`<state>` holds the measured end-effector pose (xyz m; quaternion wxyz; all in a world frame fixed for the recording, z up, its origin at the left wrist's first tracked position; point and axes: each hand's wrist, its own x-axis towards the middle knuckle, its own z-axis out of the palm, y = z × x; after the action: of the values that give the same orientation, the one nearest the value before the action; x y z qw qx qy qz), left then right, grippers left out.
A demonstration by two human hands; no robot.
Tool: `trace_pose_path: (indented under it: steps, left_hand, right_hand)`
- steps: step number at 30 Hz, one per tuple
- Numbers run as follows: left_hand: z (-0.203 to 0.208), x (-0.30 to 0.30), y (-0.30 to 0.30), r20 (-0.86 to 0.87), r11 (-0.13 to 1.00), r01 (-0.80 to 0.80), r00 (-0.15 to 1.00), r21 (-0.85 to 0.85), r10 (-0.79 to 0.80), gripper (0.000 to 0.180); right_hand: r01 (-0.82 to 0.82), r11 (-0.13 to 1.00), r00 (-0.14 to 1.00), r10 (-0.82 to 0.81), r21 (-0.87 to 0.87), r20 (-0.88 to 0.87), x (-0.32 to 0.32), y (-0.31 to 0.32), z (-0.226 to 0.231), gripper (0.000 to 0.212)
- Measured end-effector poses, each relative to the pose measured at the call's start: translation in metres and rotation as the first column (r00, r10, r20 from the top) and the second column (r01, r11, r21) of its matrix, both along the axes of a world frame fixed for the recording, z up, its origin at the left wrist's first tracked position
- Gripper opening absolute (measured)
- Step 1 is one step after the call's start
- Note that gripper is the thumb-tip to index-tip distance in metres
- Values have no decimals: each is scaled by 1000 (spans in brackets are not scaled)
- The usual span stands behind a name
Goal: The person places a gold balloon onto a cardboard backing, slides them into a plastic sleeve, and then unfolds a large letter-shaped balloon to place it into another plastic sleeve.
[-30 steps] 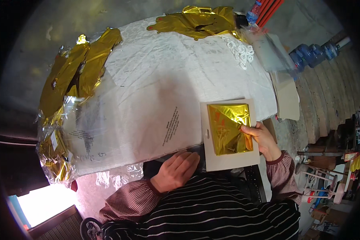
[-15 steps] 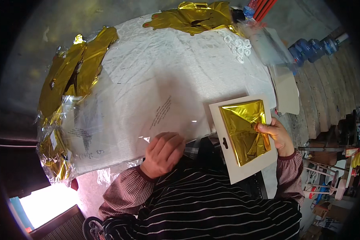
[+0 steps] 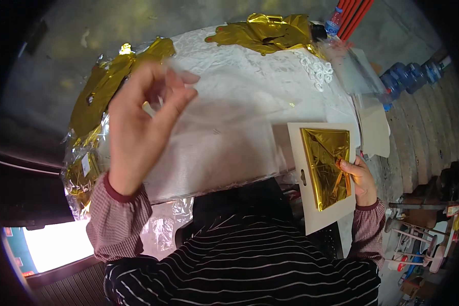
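Since the earlier head frame, the person's left hand (image 3: pixel 140 120) had swung up over the left of the white-covered table (image 3: pixel 245 61), curled and blurred; whether it pinched anything could not be told. Over the near right edge, the right hand (image 3: pixel 362 179) gripped a slotted white card (image 3: pixel 297 153) with a folded gold foil packet (image 3: pixel 325 166) against it.

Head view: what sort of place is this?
Probably a small workshop: a white-covered table bears gold foil pieces and small white rings, the right hand holds folded gold foil on a pale card.
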<state>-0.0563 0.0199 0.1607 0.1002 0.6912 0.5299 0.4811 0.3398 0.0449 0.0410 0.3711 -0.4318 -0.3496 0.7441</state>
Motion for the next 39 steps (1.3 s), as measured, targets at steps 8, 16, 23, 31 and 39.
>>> trace_pose_path:
  steps: [8, 16, 23, 31, 39]
  left_hand:
    - [-3, 2, 11, 34, 990, -17, 999, 140, 12, 22]
    - [-121, 60, -27, -530, 945, 246, 842, 216, -98, 22]
    - [-162, 80, -46, -569, 950, 311, 787, 35, -237, 31]
    - [-169, 86, -54, -547, 953, 303, 796, -10, -259, 33]
    - [-175, 88, -66, -551, 923, 378, 786, 67, -282, 31]
  right_hand:
    - [21, 1000, 997, -21, -5, -80, 7, -5, -7, 24]
    - [74, 997, 997, -74, 19, -16, 26, -9, -1, 23]
    - [-85, 996, 982, 88, -28, 167, 29, -10, -9, 22]
    - [-256, 955, 917, 289, -151, 276, 16, -12, -12, 24]
    - [-166, 963, 949, 215, -215, 229, 5, -6, -13, 22]
